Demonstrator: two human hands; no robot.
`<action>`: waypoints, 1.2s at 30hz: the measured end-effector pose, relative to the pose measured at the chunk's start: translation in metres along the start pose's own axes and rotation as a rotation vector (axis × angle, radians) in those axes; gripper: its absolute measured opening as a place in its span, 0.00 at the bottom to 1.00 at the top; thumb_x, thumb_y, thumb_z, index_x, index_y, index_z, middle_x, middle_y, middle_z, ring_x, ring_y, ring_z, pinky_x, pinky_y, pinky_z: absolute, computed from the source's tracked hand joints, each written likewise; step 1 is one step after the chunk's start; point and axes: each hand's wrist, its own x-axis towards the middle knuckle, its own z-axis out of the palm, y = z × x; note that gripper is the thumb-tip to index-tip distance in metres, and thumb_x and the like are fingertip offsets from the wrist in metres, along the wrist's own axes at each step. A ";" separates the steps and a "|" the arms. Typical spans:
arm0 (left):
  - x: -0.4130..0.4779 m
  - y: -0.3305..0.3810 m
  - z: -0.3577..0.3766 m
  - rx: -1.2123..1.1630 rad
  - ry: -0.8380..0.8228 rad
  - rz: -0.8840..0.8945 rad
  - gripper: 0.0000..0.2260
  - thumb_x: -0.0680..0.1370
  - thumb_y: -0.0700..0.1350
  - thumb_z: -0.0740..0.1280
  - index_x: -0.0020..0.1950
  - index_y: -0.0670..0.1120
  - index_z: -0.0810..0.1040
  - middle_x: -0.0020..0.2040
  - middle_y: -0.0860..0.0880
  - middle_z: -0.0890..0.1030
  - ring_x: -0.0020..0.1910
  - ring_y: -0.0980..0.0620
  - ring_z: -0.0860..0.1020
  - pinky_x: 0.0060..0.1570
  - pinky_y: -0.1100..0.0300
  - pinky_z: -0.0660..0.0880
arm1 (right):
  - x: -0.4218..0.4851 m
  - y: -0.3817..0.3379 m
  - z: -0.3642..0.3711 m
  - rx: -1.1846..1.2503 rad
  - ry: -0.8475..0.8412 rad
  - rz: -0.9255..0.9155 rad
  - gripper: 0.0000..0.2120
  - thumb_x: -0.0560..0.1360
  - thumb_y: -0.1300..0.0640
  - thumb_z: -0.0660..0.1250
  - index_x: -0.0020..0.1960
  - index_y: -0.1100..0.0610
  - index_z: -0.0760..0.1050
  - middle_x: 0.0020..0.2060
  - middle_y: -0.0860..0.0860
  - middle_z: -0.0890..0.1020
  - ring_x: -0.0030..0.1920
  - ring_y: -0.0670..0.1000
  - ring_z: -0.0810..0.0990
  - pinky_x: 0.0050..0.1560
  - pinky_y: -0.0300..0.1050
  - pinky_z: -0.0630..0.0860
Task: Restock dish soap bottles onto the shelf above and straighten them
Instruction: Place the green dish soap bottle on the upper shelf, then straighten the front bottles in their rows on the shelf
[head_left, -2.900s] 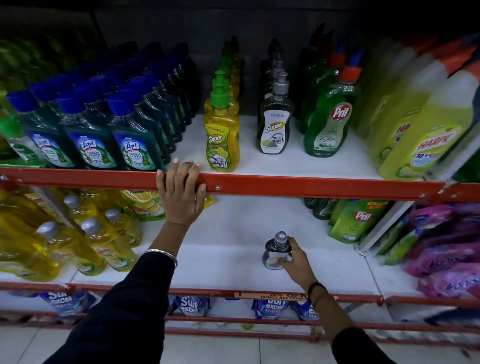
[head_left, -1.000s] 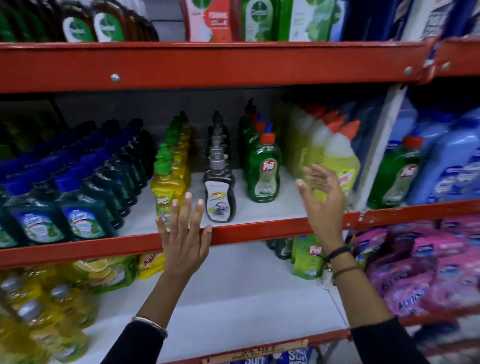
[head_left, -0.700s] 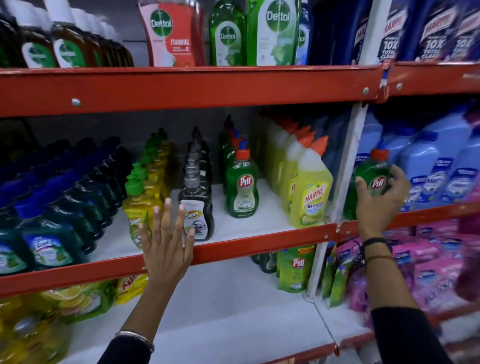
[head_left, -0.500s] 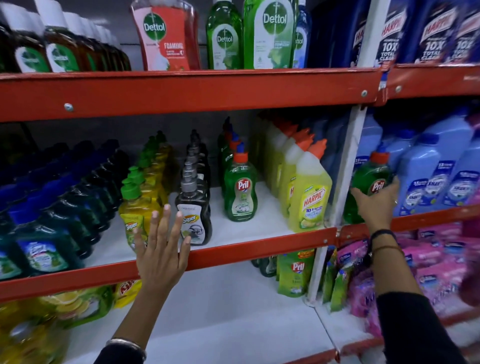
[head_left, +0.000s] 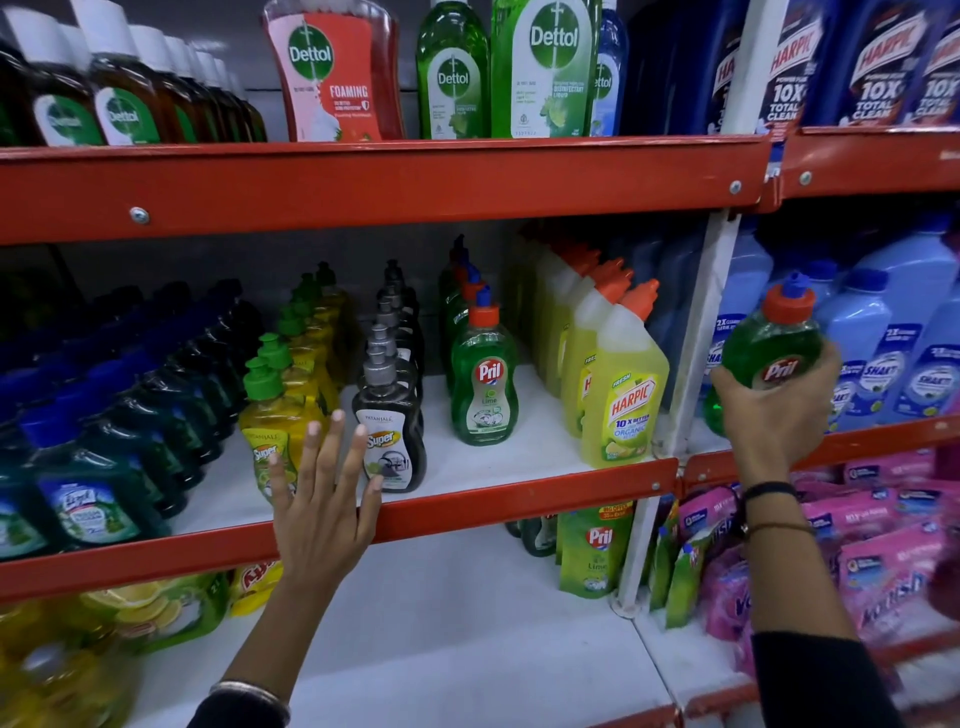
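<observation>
— Your right hand (head_left: 774, 410) has its fingers curled round the belly of a green Pril bottle (head_left: 768, 349), cap up, off in the bay of blue bottles (head_left: 883, 338); why there?

— It looks misplaced; its row (head_left: 480, 374) stands left of the white upright (head_left: 691, 338), beside the Harpic bottles (head_left: 621, 395).

— And your left hand (head_left: 324, 499)?

— Fingers spread, holding nothing; the palm lies against the red shelf edge (head_left: 519, 501), probably to steady you.

Red metal shelving (head_left: 363, 176), white upright post (head_left: 691, 332), grey back wall (head_left: 249, 260)
</observation>
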 end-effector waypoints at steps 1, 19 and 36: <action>-0.001 0.000 0.000 0.001 0.002 0.005 0.26 0.80 0.53 0.55 0.77 0.46 0.58 0.76 0.44 0.61 0.76 0.44 0.57 0.75 0.44 0.44 | -0.005 -0.008 -0.004 -0.039 0.012 -0.026 0.43 0.60 0.52 0.77 0.69 0.56 0.61 0.67 0.57 0.73 0.64 0.60 0.73 0.62 0.59 0.71; 0.000 -0.002 -0.004 -0.028 -0.062 -0.028 0.26 0.80 0.53 0.56 0.77 0.46 0.58 0.76 0.44 0.61 0.77 0.45 0.57 0.75 0.43 0.46 | -0.141 -0.106 0.035 -0.032 -0.376 -0.184 0.45 0.52 0.31 0.75 0.59 0.55 0.65 0.53 0.55 0.82 0.52 0.58 0.81 0.45 0.48 0.74; 0.010 0.023 -0.024 -0.581 -0.060 -0.214 0.22 0.82 0.50 0.52 0.73 0.43 0.61 0.74 0.45 0.62 0.77 0.45 0.55 0.75 0.46 0.53 | -0.157 -0.076 0.083 0.006 -0.594 -0.176 0.43 0.65 0.26 0.61 0.67 0.56 0.64 0.61 0.56 0.77 0.55 0.53 0.78 0.47 0.42 0.75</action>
